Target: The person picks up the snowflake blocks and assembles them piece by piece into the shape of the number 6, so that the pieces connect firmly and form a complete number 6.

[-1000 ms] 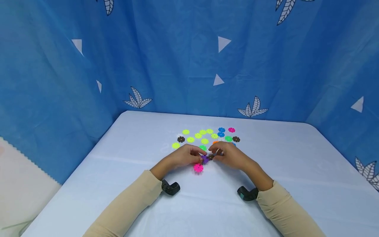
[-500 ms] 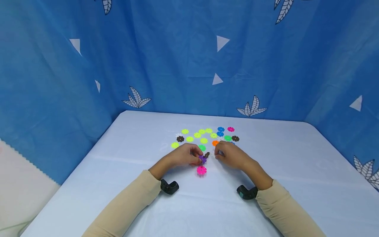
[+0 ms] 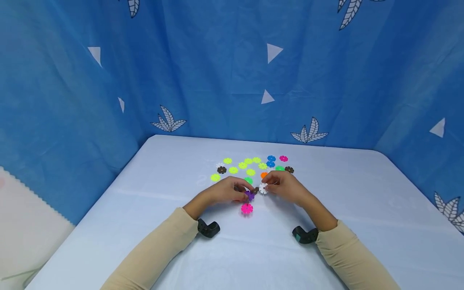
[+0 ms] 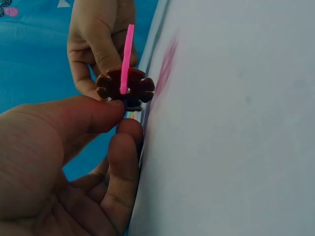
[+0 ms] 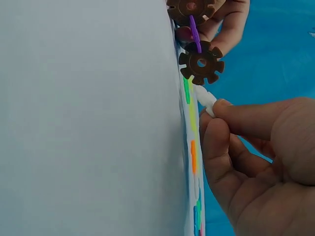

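My left hand point(image 3: 226, 190) pinches a small chain of notched plastic discs by its purple disc point(image 3: 250, 195). A pink disc point(image 3: 247, 208) hangs at the near end, slotted into a brown disc point(image 4: 110, 81). Past the purple piece, another brown disc point(image 5: 202, 63) forms the far end, facing my right hand point(image 3: 286, 188). Between the right thumb and index finger is a white notched disc point(image 3: 263, 188). In the right wrist view it stands nearly edge-on, close to that brown disc; whether they touch I cannot tell.
Loose discs lie spread behind the hands on the white table point(image 3: 152, 181): several yellow ones point(image 3: 242, 165), blue ones point(image 3: 271, 158), an orange one point(image 3: 264, 175) and a brown one point(image 3: 222, 170). A blue curtain point(image 3: 224, 80) hangs behind the table.
My right hand drew slightly away from the chain, then came back towards it; the white disc now shows face-on in the head view. The pink disc has shifted a little right and nearer.
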`<action>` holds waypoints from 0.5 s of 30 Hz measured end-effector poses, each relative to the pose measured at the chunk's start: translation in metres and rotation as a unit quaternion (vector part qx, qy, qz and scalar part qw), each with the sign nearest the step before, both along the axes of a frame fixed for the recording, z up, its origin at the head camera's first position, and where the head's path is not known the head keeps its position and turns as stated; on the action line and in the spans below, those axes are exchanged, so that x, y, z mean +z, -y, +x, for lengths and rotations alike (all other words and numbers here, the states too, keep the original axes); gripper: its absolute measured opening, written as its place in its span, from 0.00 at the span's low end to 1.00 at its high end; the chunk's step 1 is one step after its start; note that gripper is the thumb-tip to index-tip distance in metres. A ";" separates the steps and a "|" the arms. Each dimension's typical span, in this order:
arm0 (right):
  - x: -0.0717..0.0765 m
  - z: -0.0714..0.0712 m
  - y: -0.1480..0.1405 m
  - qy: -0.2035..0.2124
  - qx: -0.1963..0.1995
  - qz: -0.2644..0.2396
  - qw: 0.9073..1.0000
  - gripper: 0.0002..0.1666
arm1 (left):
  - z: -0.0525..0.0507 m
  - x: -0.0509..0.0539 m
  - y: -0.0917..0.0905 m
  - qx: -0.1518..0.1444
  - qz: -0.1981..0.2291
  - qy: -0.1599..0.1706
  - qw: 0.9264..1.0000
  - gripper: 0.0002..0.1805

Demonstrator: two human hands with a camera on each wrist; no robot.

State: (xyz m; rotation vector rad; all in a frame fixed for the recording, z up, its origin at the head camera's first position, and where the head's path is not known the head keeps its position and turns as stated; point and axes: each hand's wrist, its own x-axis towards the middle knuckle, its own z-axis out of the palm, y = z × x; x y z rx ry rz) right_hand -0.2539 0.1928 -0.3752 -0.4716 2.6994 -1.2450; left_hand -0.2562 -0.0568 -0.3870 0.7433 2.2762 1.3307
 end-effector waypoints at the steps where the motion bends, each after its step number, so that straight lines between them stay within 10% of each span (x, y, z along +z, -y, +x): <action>1: 0.000 0.000 -0.001 0.013 -0.007 -0.012 1.000 0.09 | 0.000 0.000 0.000 -0.001 -0.001 -0.001 1.000 0.15; 15: -0.003 -0.003 -0.003 0.088 -0.033 -0.072 0.993 0.07 | -0.001 -0.003 -0.001 -0.013 0.010 -0.001 1.000 0.14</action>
